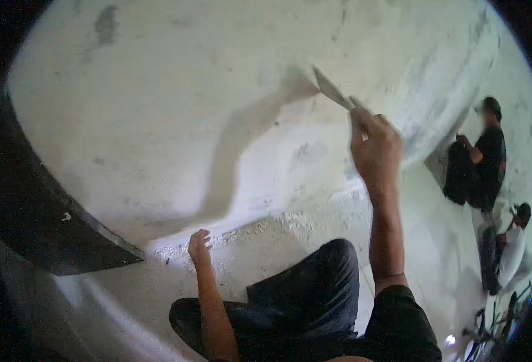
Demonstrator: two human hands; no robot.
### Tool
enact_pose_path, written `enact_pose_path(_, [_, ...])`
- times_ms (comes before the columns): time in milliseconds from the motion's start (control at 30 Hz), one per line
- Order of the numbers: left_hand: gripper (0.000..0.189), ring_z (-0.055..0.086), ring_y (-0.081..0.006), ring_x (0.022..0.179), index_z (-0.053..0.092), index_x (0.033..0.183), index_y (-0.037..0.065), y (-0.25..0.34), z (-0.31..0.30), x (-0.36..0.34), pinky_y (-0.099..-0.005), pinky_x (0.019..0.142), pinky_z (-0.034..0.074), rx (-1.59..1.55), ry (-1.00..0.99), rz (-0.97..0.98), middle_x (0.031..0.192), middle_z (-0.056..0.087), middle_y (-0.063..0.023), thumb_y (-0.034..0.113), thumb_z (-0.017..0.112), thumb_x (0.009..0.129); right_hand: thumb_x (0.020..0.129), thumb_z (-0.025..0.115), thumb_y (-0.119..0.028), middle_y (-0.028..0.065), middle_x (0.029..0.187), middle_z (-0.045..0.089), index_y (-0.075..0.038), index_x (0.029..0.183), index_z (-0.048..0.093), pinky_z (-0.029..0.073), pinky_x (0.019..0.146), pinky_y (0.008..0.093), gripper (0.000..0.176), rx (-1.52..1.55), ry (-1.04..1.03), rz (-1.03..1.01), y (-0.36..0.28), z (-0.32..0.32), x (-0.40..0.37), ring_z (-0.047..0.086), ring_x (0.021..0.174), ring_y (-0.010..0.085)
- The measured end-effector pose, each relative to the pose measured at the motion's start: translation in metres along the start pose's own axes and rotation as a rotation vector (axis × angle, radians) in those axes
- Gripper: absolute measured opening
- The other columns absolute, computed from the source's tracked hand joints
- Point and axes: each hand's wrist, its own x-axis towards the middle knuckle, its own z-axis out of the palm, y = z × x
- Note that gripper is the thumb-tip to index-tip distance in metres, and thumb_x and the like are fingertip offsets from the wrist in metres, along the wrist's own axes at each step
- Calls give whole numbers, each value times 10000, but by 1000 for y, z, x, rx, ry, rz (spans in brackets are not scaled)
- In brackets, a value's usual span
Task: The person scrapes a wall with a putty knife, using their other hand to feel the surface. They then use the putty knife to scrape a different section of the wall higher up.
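Note:
My right hand (376,142) is closed around the handle of a putty knife (331,89), raised in front of the pale wall (175,108). The blade points up and left, its tip close to the wall, and the handle is mostly hidden in my fingers. Lower down, near the foot of the wall, my left hand (199,247) hangs with its fingers loosely bent and apart, holding nothing visible. Grey smudges mark the wall, and my right arm throws a long shadow across it.
Crumbled debris (260,232) lies along the wall's base on the floor (127,301). A dark panel (55,199) borders the wall at left. At right, a person in black (489,163) stands by the wall and another in a white top (512,253) is lower down, near dark clutter.

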Motion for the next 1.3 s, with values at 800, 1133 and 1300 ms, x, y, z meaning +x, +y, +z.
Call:
enact_pose_path(800, [319,565,-164,821,584,963,41,5,2,3,-297,676,452,-7,15,67,906,610,-58,332,572,833,820,581,-140,60,681,536,-186,1114,588,461,425,300,297,-109,56,-289,-53,-51,54,565,497,172])
enact_pose_path(1133, [197,566,-203,751,591,957,18,-73,-14,32,-325,694,456,147,35,278,796,597,-75,186,539,869,815,564,-180,189,710,588,-123,1022,640,456,569,426,228,77,-253,125,44,-69,-34,577,611,346])
enact_pose_path(1300, [118,516,-181,716,599,808,22,0,51,-31,-316,715,420,539,-5,693,727,554,-47,140,607,798,762,507,-231,188,863,630,-64,833,652,476,700,458,232,-477,-1041,499,226,-133,-301,607,816,354])
